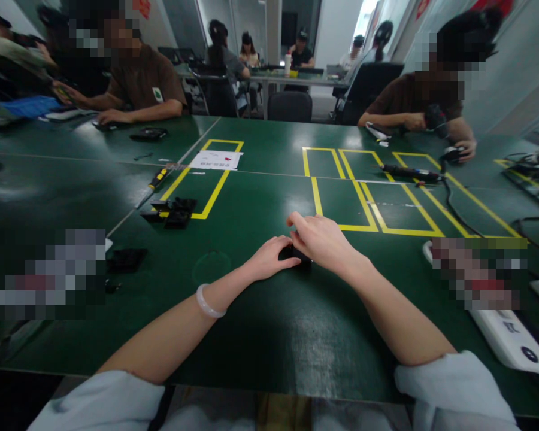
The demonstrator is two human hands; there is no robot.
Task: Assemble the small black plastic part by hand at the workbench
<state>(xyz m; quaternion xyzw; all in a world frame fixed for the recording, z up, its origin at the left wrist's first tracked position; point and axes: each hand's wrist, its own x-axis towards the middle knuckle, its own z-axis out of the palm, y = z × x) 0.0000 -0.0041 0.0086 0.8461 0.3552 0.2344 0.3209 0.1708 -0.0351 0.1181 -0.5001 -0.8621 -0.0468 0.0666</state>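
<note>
Hands meeting over a small black part (296, 256) on our green bench (260, 323).

We have our left hand (269, 257) and right hand (321, 239) pressed together at the bench's middle, fingers curled onto the small black part that lies flat between them; both hands are grasping it, though the part is mostly hidden under our fingers. A pale bracelet (208, 303) sits on our left wrist. Further left lies a cluster of black parts (173, 211) at the corner of a yellow taped box (202, 179), which holds a white paper sheet (216, 159). On the right a white power strip (507, 338) rests near the bench edge.
</note>
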